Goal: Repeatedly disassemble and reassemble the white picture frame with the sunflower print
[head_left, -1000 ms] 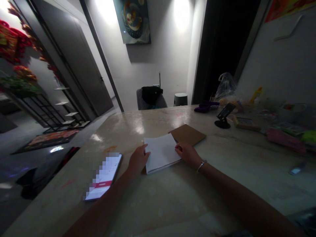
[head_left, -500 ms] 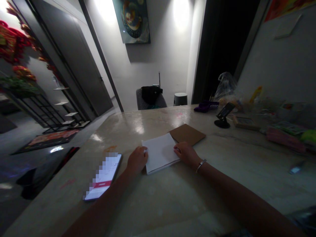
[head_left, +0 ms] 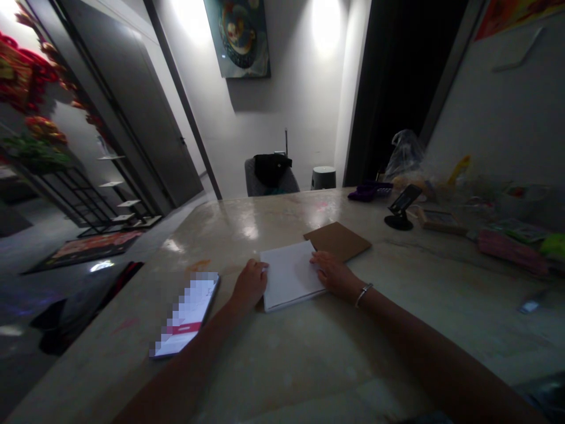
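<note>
A stack of white paper [head_left: 291, 277] lies on the marble-look table, slightly turned, with its near edge showing several layers. My left hand [head_left: 251, 282] grips its left edge, fingers curled and thumb on top. At the right edge my right hand [head_left: 333, 272] holds the stack the same way, fingers bent over the side; a silver bracelet [head_left: 364, 294] circles that wrist. Behind the stack, partly under its far right corner or just beyond it, I cannot tell which, lies a brown cardboard sheet [head_left: 339, 240].
Left of my left hand lies a lit phone [head_left: 188, 321]. A black phone stand [head_left: 402, 209], a purple item [head_left: 369, 190], a wooden frame [head_left: 441, 221] and a pink cloth-like thing [head_left: 509, 250] sit along the right side. A chair [head_left: 271, 176] stands beyond the table [head_left: 282, 365].
Both hands and the white paper stack have shifted slightly to the right. The fingers of my right hand have moved a little up along the stack's right edge.
</note>
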A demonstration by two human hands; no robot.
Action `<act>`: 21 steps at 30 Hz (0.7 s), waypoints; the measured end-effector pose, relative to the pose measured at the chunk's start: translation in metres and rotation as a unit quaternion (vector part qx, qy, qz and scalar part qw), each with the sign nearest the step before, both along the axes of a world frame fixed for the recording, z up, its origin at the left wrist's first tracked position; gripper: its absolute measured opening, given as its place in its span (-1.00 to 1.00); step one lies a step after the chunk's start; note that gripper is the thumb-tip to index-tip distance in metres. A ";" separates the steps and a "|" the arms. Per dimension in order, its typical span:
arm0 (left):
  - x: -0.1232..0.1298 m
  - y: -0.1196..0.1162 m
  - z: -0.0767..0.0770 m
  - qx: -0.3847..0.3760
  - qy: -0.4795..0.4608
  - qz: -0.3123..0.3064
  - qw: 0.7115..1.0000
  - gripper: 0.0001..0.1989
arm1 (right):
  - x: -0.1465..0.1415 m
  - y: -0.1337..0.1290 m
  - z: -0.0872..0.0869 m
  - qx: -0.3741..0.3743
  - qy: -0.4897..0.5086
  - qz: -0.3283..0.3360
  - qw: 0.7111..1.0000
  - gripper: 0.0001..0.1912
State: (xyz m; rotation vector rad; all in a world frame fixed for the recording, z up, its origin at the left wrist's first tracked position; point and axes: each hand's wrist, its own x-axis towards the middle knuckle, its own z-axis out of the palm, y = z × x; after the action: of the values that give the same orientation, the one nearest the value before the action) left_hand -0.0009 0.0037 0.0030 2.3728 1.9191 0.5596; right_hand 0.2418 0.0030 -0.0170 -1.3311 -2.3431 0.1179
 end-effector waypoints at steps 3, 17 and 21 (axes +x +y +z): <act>-0.001 0.004 -0.005 0.014 -0.010 -0.001 1.000 -0.70 | 0.001 0.004 -0.004 -0.005 -0.033 0.016 0.999 -0.57; -0.003 0.008 -0.009 0.007 0.091 -0.065 0.994 -0.54 | 0.005 0.009 0.006 -0.020 0.074 -0.022 0.997 -0.68; -0.003 0.008 -0.012 0.020 0.086 -0.057 0.994 -0.55 | 0.019 0.021 0.005 0.016 0.138 -0.076 0.987 -0.70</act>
State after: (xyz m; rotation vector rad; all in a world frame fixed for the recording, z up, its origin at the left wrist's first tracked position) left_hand -0.0042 0.0113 -0.0085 2.6161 1.8343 0.4017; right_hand 0.2604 0.0238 -0.0116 -1.3774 -1.9994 0.2035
